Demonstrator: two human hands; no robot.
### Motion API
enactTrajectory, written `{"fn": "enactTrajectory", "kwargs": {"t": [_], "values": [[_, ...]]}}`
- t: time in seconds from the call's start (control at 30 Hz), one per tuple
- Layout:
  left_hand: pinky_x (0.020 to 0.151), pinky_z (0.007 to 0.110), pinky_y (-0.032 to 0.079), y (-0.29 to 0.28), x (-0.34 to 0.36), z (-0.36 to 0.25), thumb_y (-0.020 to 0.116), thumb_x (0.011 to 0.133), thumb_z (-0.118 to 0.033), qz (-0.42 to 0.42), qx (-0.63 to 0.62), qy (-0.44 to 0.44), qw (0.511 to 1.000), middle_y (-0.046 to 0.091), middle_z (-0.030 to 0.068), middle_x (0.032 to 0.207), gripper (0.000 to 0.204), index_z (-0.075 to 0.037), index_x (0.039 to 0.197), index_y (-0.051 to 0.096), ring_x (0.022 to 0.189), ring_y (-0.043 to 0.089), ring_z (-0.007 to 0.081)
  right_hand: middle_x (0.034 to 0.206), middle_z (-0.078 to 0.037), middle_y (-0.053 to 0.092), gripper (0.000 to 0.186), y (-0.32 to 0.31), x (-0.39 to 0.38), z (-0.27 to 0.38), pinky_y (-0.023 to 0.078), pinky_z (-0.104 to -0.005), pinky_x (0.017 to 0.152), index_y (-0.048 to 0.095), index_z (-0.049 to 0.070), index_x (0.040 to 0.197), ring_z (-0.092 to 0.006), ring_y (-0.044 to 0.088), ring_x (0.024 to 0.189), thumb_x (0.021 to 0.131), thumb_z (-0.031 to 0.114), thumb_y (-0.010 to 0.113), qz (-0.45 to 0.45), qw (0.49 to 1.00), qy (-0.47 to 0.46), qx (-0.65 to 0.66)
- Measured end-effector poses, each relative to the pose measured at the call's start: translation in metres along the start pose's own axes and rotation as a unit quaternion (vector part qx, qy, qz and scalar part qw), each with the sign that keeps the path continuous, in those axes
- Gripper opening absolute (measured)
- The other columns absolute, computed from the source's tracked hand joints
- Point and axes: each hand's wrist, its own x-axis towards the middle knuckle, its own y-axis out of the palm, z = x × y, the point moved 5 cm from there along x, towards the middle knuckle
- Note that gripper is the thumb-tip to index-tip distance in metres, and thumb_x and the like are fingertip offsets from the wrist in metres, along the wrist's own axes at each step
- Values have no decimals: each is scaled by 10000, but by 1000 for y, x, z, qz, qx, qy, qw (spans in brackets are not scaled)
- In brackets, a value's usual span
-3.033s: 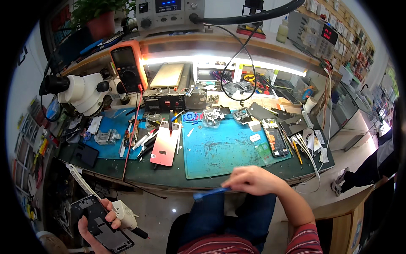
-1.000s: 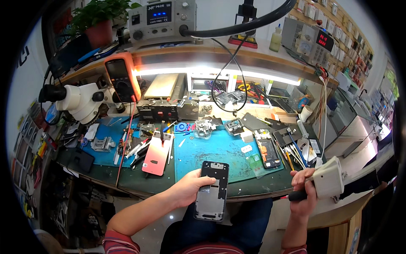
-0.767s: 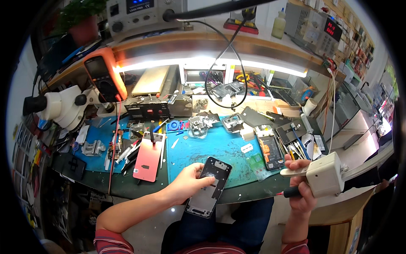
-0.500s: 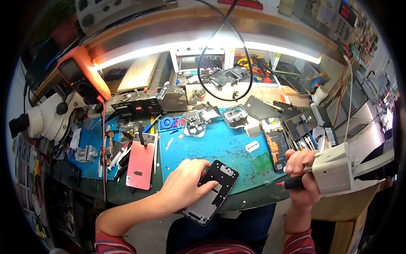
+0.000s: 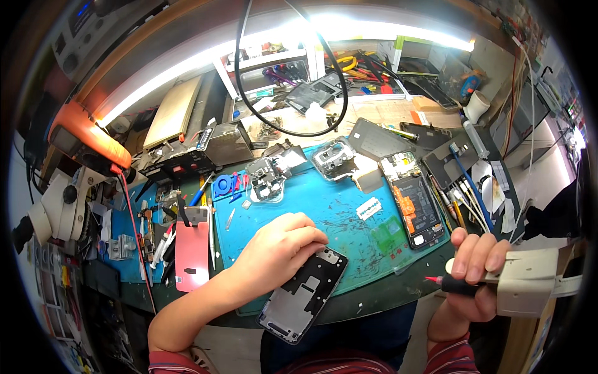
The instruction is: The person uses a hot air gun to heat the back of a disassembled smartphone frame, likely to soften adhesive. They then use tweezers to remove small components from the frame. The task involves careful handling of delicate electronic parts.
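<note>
My left hand [image 5: 277,252] is closed on the top end of a dark phone housing [image 5: 299,302], which lies tilted over the mat's near edge with silver-grey plates showing. At the right, my right hand [image 5: 476,271] grips a cream plastic tool [image 5: 526,280] with a pale strap or hose leading rightward and a dark cylinder with a red tip [image 5: 448,283] under my fingers. Beyond my hands are a blue work mat [image 5: 268,218], an opened phone with orange parts [image 5: 414,209], a small white blade [image 5: 369,209] and a pink back panel [image 5: 192,249].
An orange multimeter [image 5: 84,140] and microscope [image 5: 50,212] stand left. Clear trays of small parts [image 5: 333,159] sit at the back, under a hanging black cable loop [image 5: 293,131]. A syringe [image 5: 474,140] and thin tools crowd the right. A metal box [image 5: 212,156] stands behind.
My left hand took hold of the phone housing and has since moved it up over the mat's edge. The cream tool went from left to right, now in my right hand. The view has shifted.
</note>
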Motion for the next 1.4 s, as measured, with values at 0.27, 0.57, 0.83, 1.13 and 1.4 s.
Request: {"fn": "enactTrajectory", "kwargs": {"t": [0.27,0.57,0.83,1.13,1.4], "values": [[689,355,507,6,11,-6,730,815,-107,43,58,14,997,632,48,863,72,-83,873,695,801,630,246,848,-18,601,321,-9,-10,5,375,-400,964,533,128,1003,-190,621,783,795,39,760,-26,1000,-11,-11],[671,364,500,12,8,-12,714,775,-49,-5,125,52,991,602,73,830,98,-49,837,639,753,600,277,807,-26,602,285,-16,-13,11,386,-395,936,535,120,968,-197,624,759,815,38,762,-32,999,-1,-36],[593,247,389,5,-6,37,440,1061,-206,-119,-234,-237,935,489,3,733,253,-52,877,522,668,470,87,813,-20,596,288,-21,-19,13,387,-390,928,531,120,974,-193,612,748,818,78,769,-45,999,-8,-21],[705,360,532,1,5,-17,716,809,-43,17,96,75,992,641,92,909,152,-44,957,678,819,644,277,844,-26,596,302,-30,-24,12,381,-395,963,524,109,999,-198,619,783,796,88,747,-38,999,2,-3],[687,365,534,1,15,-19,702,813,-68,93,158,98,978,639,60,890,100,-62,909,679,797,642,252,839,-36,603,310,-34,-28,14,385,-404,955,516,106,998,-202,622,780,791,79,745,-30,999,-7,-34]]}}
